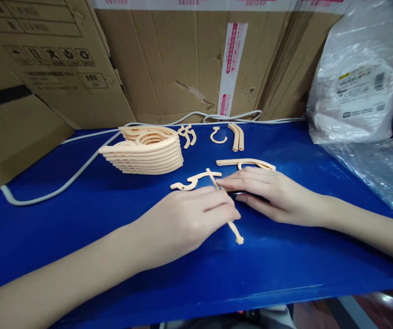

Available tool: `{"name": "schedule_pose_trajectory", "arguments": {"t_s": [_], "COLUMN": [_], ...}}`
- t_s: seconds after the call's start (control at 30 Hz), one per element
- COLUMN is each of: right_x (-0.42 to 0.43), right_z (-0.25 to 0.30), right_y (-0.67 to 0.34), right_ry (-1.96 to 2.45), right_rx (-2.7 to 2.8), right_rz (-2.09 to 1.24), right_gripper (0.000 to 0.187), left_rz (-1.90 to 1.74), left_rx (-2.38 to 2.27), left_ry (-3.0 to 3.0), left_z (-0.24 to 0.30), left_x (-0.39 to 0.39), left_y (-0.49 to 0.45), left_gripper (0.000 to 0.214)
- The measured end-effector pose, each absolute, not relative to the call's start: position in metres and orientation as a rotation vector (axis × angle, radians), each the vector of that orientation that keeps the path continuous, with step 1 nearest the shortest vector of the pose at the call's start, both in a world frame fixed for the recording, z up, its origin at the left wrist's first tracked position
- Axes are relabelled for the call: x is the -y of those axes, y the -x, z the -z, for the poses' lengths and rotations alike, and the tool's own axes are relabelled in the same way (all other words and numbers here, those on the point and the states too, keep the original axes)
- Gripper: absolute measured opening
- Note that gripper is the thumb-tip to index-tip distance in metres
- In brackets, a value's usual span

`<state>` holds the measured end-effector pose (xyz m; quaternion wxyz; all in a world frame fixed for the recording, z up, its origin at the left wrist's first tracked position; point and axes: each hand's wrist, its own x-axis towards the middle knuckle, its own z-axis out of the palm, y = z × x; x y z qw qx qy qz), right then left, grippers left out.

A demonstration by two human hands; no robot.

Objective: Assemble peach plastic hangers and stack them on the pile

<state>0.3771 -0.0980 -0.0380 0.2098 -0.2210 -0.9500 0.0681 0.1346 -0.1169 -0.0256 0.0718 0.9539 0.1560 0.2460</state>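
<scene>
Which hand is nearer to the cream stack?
Left. The left hand is in front of the stack, toward its right; the right hand is farther right.

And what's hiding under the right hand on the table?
Peeking out from under the right hand is a bit of something dark and shiny, over the blue table. The rest is covered, so I can't tell what it is.

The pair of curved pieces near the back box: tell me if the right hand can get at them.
Probably yes: the right hand lies nearby, and little but a low curved piece on the blue tabletop sits between it and the pair.
</scene>
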Motion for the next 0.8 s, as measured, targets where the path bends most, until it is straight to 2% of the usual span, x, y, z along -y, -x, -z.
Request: {"name": "schedule_pose_trajectory", "arguments": {"t_s": [0.1, 0.2, 0.4, 0.6, 0.8], "right_x": [0.097, 0.093, 0.091, 0.098, 0.1], "right_z": [0.038, 0.038, 0.039, 0.038, 0.04], "right_y": [-0.378, -0.382, -0.381, -0.377, -0.383], "right_ry": [0.711, 0.812, 0.716, 0.544, 0.547], "right_rx": [2.614, 2.644, 2.722, 2.709, 2.746], "right_rz": [0.003, 0.188, 0.276, 0.536, 0.626], "right_gripper": [0.034, 0.029, 0.026, 0.023, 0.018], "left_rz": [-0.822, -0.808, -0.699, -0.714, -0.666], "left_rx": [-0.468, -0.545, -0.744, -0.919, -1.067], "left_ry": [-3.236, -3.327, -3.258, -3.113, -2.941], "left_z": [0.029, 0.029, 0.03, 0.029, 0.026], "left_x": [0.115, 0.112, 0.106, 0.105, 0.107], "left_y": [-0.133, -0.133, -0.132, -0.133, -0.135], "left_gripper": [0.018, 0.015, 0.029, 0.026, 0.024]}}
